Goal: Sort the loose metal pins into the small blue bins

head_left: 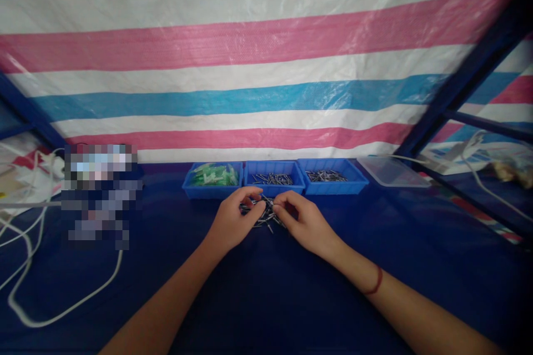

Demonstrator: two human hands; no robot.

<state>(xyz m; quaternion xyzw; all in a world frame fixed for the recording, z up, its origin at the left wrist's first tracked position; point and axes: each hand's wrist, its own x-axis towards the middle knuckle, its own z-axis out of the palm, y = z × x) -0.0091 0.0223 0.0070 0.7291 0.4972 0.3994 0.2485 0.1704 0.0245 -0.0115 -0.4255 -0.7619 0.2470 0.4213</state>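
Observation:
A loose pile of slim metal pins (270, 225), which look like blind rivets, lies on the dark blue tabletop between my hands. My left hand (235, 216) is at the pile's left side, its fingers curled and its thumb pointing inward over the pins. From the right, my right hand (303, 219) reaches in with thumb and forefinger drawn together in a pinch. The fingertips of both hands almost meet above the pile. Whatever sits in them is too small to make out, and the fingers cover part of the pile.
Behind my hands stand three blue bins: one with green packets (213, 175), a middle bin (293, 166) and a right bin (357, 176), both with similar pins. A clear plastic lid (393, 172) lies to the right. White cables (75, 313) and a blurred-out object (102, 194) are at left.

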